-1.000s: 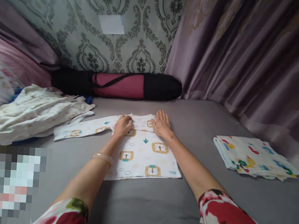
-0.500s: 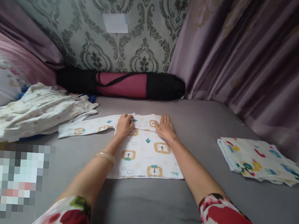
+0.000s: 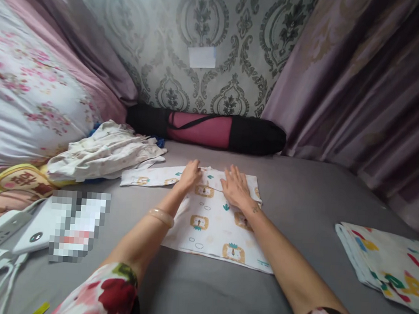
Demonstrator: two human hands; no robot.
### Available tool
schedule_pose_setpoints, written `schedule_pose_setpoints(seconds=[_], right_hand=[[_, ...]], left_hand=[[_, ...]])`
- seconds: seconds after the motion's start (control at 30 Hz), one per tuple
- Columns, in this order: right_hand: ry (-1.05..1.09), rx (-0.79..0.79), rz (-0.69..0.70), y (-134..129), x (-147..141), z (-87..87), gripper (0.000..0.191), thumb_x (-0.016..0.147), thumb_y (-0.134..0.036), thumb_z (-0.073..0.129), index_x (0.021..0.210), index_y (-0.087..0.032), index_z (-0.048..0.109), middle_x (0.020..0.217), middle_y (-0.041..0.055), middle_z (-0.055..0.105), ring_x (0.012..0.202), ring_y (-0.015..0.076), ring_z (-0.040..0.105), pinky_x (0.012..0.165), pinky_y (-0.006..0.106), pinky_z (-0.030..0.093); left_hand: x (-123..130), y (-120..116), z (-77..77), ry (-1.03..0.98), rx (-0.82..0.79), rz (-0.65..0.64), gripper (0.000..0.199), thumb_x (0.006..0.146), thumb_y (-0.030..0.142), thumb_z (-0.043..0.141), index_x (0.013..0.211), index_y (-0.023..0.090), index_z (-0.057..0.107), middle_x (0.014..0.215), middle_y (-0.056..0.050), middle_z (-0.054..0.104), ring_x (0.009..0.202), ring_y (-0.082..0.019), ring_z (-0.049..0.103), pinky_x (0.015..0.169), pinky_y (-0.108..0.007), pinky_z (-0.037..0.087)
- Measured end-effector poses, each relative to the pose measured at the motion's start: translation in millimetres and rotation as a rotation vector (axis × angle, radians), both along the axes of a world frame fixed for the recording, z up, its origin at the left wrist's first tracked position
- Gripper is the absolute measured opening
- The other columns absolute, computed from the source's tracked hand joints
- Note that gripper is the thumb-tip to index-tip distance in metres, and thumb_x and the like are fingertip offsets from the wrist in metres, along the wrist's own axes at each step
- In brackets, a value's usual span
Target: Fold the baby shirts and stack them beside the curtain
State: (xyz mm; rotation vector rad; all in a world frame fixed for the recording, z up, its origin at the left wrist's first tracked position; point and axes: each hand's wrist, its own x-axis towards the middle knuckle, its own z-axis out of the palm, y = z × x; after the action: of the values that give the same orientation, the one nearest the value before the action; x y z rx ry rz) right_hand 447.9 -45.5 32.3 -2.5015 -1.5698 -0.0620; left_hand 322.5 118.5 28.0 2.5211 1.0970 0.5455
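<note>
- Lion-print shirt (image 3: 208, 228) front and centre in the head view, spread on the grey sheet (image 3: 199, 300), hem towards the person, and both bare hands are on it!
- Left hand (image 3: 191, 175) up at the top left of the garment, fingers bent over the cloth; whether they pinch any fabric, I cannot tell from this angle.
- Right hand (image 3: 236, 185) laid flat across the upper right, palm down, fingers stretched out, and a bit of printed cloth pokes out beyond it.
- Out to the left runs one long sleeve (image 3: 154, 176), nearly straight, its cuff close by a rumpled pile of pale clothes (image 3: 104, 152).
- Pale bangle (image 3: 161, 217) on the left forearm, a small dark mark on the right wrist, red floral cuffs at both elbows.
- Over on the right, well apart from the shirt, a folded cloth (image 3: 403, 261) with bright coloured shapes.
- Near left, a white power strip (image 3: 5, 229) with plug and cables, a white device (image 3: 41, 226) beside it, and a pixelated patch hiding whatever is next to that.
- Behind the pile, a flowered pillow (image 3: 31, 82); along the patterned wall (image 3: 239, 34), a long black-and-maroon bag (image 3: 200, 129) lies on its side, purple curtain (image 3: 361, 91) to its right.
</note>
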Motion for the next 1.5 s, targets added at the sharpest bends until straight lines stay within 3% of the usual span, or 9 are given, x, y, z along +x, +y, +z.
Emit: schedule_pose_setpoints(seconds=[0.17,0.33,0.47,0.57,0.67,0.77,0.87,1.1,1.5], right_hand=[[0.118,-0.126,0.072,3,-20,-7.1,0.055,0.102,-0.041,0.023,0.152,-0.019,0.029,0.16,0.0108,0.019,0.147,0.0265,0.012,0.118,0.046,0.009],[0.137,-0.126,0.074,15,-25,-0.8,0.057,0.101,-0.042,0.023,0.15,-0.014,0.033,0.159,0.0143,0.018,0.147,0.0262,0.012,0.118,0.046,0.007],[0.154,-0.05,0.204,34,-44,-6.0,0.058,0.101,-0.04,0.024,0.153,-0.013,0.026,0.161,0.0107,0.014,0.148,0.0229,0.009,0.119,0.043,0.005],[0.199,-0.077,0.214,43,-53,-11.3,0.059,0.101,-0.04,0.025,0.152,-0.01,0.027,0.16,0.0115,0.016,0.147,0.025,0.011,0.118,0.045,0.006],[0.217,-0.035,0.196,52,-55,-6.0,0.053,0.101,-0.037,0.025,0.142,-0.009,0.044,0.155,0.0145,0.031,0.143,0.026,0.024,0.117,0.043,0.013],[0.187,0.051,0.238,67,-57,2.8,0.043,0.101,-0.029,0.027,0.119,-0.013,0.064,0.134,0.0136,0.055,0.127,0.0229,0.044,0.109,0.033,0.027],[0.195,0.048,0.265,84,-60,3.8,0.035,0.1,-0.026,0.034,0.11,-0.017,0.067,0.119,0.0109,0.06,0.115,0.0221,0.049,0.1,0.03,0.034],[0.305,-0.132,0.269,105,-57,-3.5,0.043,0.095,-0.046,0.043,0.128,-0.02,0.054,0.127,0.0142,0.049,0.123,0.028,0.041,0.101,0.037,0.033],[0.357,-0.436,0.193,115,-66,31.9,0.098,0.077,-0.067,0.06,0.154,-0.022,0.02,0.155,0.018,0.022,0.143,0.036,0.02,0.11,0.046,0.026]], left_hand=[[-73,37,18.8,-0.025,0.058,0.246,0.034,0.088,0.019,0.045,0.117,0.009,0.06,0.112,-0.019,0.063,0.111,-0.031,0.056,0.098,-0.041,0.041],[-160,65,25.4,0.113,0.109,0.646,0.039,0.087,0.029,0.048,0.114,0.003,0.06,0.122,-0.027,0.057,0.117,-0.046,0.049,0.093,-0.056,0.041],[-192,77,26.3,0.207,-0.034,0.734,0.042,0.084,0.04,0.051,0.112,0.012,0.062,0.119,-0.024,0.062,0.114,-0.048,0.053,0.089,-0.061,0.045],[-196,83,25.4,0.262,-0.155,0.741,0.047,0.081,0.045,0.055,0.11,0.009,0.064,0.117,-0.027,0.063,0.114,-0.048,0.055,0.089,-0.058,0.048],[-195,85,23.2,0.278,-0.209,0.765,0.048,0.078,0.046,0.06,0.105,0.007,0.065,0.12,-0.028,0.062,0.116,-0.044,0.056,0.091,-0.05,0.049],[-192,86,23.1,0.266,-0.256,0.734,0.037,0.075,0.04,0.063,0.096,0.01,0.066,0.109,-0.025,0.067,0.109,-0.041,0.061,0.085,-0.044,0.051],[-190,89,31.4,0.232,-0.234,0.626,0.024,0.074,0.033,0.062,0.085,0.012,0.065,0.093,-0.018,0.07,0.098,-0.037,0.065,0.079,-0.039,0.051],[-185,115,73.4,0.024,0.067,0.515,0.021,0.08,0.03,0.047,0.085,0.016,0.062,0.081,-0.009,0.065,0.082,-0.026,0.063,0.073,-0.033,0.048],[-164,129,83.6,-0.201,0.009,0.456,0.02,0.075,0.032,0.047,0.081,0.018,0.06,0.07,-0.002,0.059,0.072,-0.02,0.057,0.068,-0.029,0.048]])
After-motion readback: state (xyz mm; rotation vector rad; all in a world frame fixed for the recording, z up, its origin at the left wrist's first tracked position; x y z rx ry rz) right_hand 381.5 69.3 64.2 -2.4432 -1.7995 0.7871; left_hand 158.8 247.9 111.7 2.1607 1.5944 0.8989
